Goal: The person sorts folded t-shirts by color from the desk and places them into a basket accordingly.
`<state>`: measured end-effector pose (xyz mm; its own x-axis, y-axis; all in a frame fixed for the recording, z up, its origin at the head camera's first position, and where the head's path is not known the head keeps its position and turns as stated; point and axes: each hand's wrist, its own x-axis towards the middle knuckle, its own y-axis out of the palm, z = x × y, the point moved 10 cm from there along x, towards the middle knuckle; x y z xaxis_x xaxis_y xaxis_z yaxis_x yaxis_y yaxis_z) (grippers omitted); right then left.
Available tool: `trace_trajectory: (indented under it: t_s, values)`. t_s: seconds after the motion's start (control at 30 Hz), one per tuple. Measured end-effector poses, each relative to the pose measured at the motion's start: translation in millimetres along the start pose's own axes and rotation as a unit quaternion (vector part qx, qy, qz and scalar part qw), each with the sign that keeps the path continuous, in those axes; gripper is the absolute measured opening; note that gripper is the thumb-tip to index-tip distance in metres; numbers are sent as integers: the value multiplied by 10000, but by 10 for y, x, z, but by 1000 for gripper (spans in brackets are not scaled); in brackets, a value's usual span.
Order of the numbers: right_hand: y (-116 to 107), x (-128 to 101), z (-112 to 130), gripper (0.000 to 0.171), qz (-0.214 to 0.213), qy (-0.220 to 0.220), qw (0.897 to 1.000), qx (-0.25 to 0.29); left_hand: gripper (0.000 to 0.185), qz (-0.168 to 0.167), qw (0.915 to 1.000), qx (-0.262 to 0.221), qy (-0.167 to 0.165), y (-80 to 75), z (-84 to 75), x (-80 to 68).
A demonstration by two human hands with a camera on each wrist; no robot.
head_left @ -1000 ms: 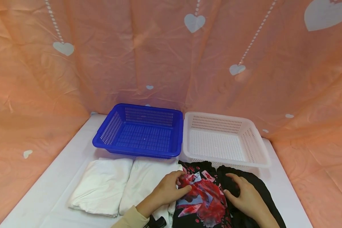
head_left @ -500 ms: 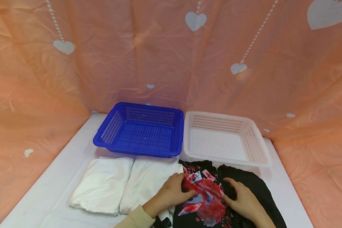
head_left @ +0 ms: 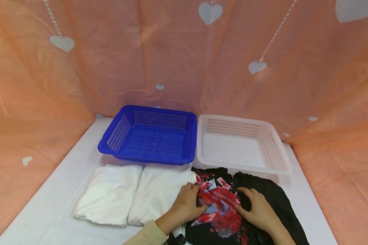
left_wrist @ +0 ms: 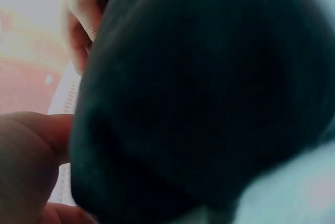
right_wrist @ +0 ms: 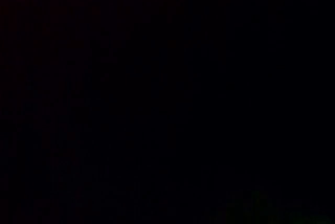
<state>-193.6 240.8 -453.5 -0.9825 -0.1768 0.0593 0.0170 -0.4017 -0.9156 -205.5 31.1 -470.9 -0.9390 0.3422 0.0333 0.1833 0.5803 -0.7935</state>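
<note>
A folded black shirt with a red flower print lies at the front of the table in the head view. My left hand grips its left edge, thumb on top of the print. At the opposite edge, my right hand holds the shirt with its thumb over the print. To the right lies a folded plain black garment, partly covered by my right hand. Dark cloth fills most of the left wrist view, with fingers against its side. The right wrist view is almost wholly black.
Two folded white garments lie side by side on the left, the second overlapped by my left forearm. Behind the row stand a blue basket and a white basket, both empty. An orange curtain surrounds the white table.
My two hands have drawn slightly closer together on the flower-print shirt, the thumbs shifting inward over the print. The head view has tilted down a little.
</note>
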Motion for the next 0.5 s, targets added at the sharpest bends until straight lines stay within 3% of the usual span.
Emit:
trace_trajectory:
  t_s: [0.17, 0.33, 0.5]
  values:
    - [9, 8, 57, 53, -45, -140, 9999, 86, 58, -174, 9995, 247, 36, -8, -51, -22]
    - [30, -1, 121, 48, -28, -224, 9995, 220, 63, -80, 9995, 289, -90, -6, -94, -62]
    - [-15, -21, 172, 42, -273, -382, 9986, 233, 66, -16, 9994, 321, -152, -26, -121, -106]
